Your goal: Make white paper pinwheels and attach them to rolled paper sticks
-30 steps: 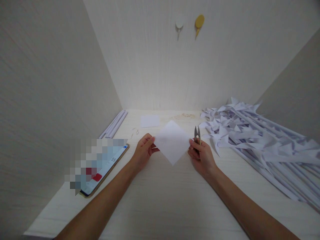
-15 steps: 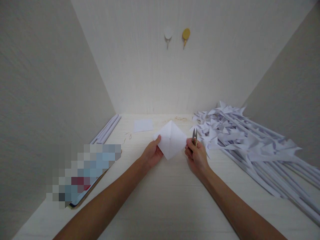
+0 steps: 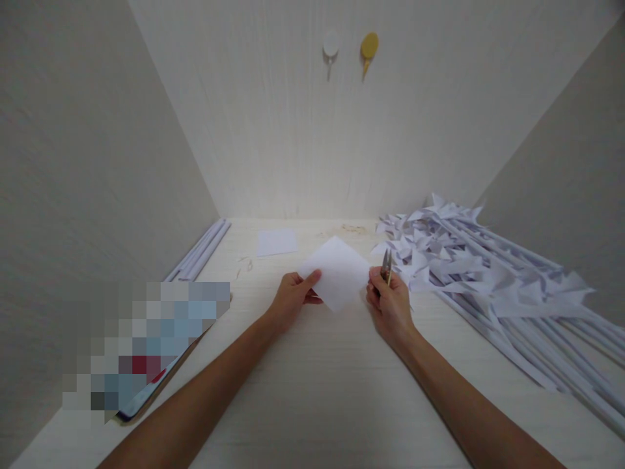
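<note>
While pale walls are closing in a light wooden desk (image 3: 312,391) on three sides, the left hand (image 3: 291,298) is pinching one corner of a white paper square (image 3: 336,272), held just above the desk. The right hand (image 3: 390,306) is pinching the opposite corner, fingers also curled around small snips (image 3: 386,264). Folded paper pieces (image 3: 469,267) are lying piled at right; a phone (image 3: 146,384) is lying at left.

I'm seeing a plain white paper square (image 3: 336,272) turned diamond-wise, flat and uncreased, held just above the desk. Small thread snips (image 3: 387,265) stand upright beside its right corner, blades up.
</note>
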`<state>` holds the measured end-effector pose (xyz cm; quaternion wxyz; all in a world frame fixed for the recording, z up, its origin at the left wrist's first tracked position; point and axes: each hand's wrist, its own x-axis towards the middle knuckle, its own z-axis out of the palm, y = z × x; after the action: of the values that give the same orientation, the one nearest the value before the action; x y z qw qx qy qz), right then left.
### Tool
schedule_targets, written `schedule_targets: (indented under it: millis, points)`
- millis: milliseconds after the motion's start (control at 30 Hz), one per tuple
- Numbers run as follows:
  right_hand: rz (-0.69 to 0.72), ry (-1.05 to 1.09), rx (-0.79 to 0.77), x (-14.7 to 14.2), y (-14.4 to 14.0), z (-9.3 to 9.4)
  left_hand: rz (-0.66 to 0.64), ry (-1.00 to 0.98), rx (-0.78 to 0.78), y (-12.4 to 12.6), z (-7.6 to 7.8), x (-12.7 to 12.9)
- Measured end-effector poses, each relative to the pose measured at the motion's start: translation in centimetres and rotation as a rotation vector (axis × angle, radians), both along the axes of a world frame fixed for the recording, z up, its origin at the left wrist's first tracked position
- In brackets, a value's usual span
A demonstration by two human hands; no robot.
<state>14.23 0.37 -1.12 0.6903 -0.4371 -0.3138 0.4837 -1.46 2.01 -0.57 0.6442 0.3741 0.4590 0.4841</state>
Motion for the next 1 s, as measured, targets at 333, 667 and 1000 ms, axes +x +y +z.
schedule_targets:
  millis: [333, 667, 1000]
  points:
    - [0.271, 0.034, -0.063, -1.0, -0.7, 0.3, 0.236, -0.058, 0.186, 2.6, 2.0, 0.5]
    - [0.397, -0.098, -0.031, -2.4, -1.5, -0.4, 0.22, -0.151, 0.038, 2.7, 3.9, 0.0]
    - [0.49, 0.039, -0.134, -3.0, -2.0, -0.2, 0.203, -0.274, -0.017, 2.1, 4.5, 0.7]
